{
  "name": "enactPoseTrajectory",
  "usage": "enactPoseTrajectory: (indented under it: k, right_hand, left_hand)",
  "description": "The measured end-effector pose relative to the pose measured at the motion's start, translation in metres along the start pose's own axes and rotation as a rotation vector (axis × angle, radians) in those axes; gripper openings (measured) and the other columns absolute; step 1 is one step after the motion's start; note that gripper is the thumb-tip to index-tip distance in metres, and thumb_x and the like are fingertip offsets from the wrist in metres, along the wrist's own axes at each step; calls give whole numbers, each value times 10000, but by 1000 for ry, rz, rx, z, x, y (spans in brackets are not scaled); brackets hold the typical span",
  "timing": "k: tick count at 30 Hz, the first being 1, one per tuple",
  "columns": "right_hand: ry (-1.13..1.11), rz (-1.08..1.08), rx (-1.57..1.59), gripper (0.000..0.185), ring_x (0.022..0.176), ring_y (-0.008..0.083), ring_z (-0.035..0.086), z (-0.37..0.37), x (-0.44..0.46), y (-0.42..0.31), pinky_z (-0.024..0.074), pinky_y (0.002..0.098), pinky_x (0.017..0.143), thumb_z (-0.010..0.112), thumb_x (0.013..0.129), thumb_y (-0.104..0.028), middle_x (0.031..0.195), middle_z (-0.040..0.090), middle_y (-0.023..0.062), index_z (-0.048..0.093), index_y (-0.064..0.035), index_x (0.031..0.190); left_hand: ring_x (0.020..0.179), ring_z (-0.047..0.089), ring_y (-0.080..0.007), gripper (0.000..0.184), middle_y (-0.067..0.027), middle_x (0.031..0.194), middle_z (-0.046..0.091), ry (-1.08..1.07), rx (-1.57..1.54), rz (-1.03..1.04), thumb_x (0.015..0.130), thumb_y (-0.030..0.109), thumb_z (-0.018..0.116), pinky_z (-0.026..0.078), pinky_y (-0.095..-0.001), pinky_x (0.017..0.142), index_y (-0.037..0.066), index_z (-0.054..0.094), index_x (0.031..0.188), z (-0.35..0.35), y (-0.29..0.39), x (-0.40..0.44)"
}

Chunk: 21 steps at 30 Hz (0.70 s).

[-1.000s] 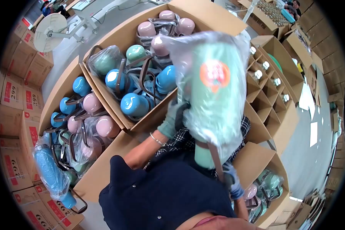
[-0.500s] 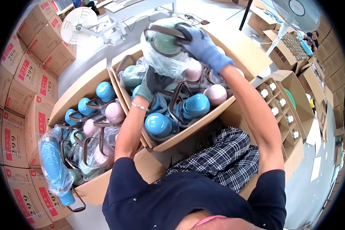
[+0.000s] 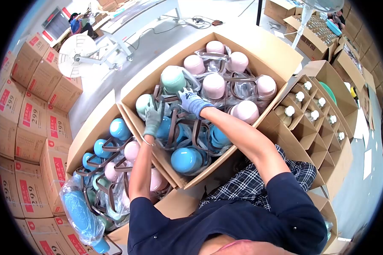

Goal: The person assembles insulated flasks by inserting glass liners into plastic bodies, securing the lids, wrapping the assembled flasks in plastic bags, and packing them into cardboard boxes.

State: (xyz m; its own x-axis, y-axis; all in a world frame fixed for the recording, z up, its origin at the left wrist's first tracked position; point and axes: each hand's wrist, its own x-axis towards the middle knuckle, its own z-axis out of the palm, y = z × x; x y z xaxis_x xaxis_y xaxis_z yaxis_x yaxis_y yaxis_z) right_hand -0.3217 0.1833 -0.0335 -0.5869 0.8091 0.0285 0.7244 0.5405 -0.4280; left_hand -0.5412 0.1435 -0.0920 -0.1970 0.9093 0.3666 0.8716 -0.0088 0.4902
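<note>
Both my hands are gloved and reach into an open carton [image 3: 161, 166] of plastic-wrapped vacuum flasks with brown handles. My right hand [image 3: 192, 102] has its fingers apart against the lower side of a green flask [image 3: 173, 80], by its brown handle. My left hand [image 3: 154, 117] has its fingers stretched out and rests beside a paler green flask [image 3: 143, 103]. Blue flasks [image 3: 186, 160] lie nearest me, partly under my forearms. Pink flasks [image 3: 213, 86] stand upright on the far and right side.
A second carton [image 3: 89, 123] at the left holds blue, pink and green flasks, with a wrapped blue flask [image 3: 81, 216] on top. To the right stands a divided carton [image 3: 304, 144] with several white-capped bottles. Stacked cartons [image 3: 27, 140] line the left. A person [image 3: 77, 24] sits far back.
The wrapped green flask that my right hand held up by its handle has come down into the carton. Both hands are lower, and the view has shifted.
</note>
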Motion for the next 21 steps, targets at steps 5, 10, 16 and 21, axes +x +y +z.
enactPoseTrajectory:
  k: [5, 10, 16, 21]
  right_hand:
    - [121, -231, 331, 442, 1153, 355, 507, -59, -71, 70, 401, 411, 1001, 634, 841, -263, 1256, 523, 165, 559, -76, 1235]
    - [558, 173, -246, 576, 1178, 389, 442, -67, -162, 172, 376, 492, 973, 667, 768, -367, 1271, 483, 200, 518, -70, 1239]
    - [541, 394, -159, 724, 1127, 356, 515, -51, -177, 187, 407, 461, 953, 641, 761, -471, 1261, 520, 207, 460, -29, 1306]
    - [584, 434, -50, 626, 1079, 331, 545, -51, -174, 185, 432, 444, 921, 656, 754, -418, 1193, 558, 176, 508, -40, 1230]
  left_hand:
    - [1082, 531, -418, 559, -229, 1200, 553, 415, 301, 245, 875, 417, 570, 408, -477, 941, 43, 494, 1284, -23, 113, 43]
    - [1092, 555, -317, 401, -175, 1193, 571, -381, -346, 224, 899, 267, 577, 452, -369, 895, 63, 538, 1243, 46, 210, 130]
    - [1183, 512, -257, 612, -139, 1287, 522, 261, 539, 1356, 836, 304, 650, 446, -363, 923, 36, 443, 1346, 224, 195, 178]
    - [634, 601, -158, 292, -77, 725, 616, -519, -417, -59, 776, 272, 695, 458, -322, 486, 3, 686, 891, 104, 234, 192]
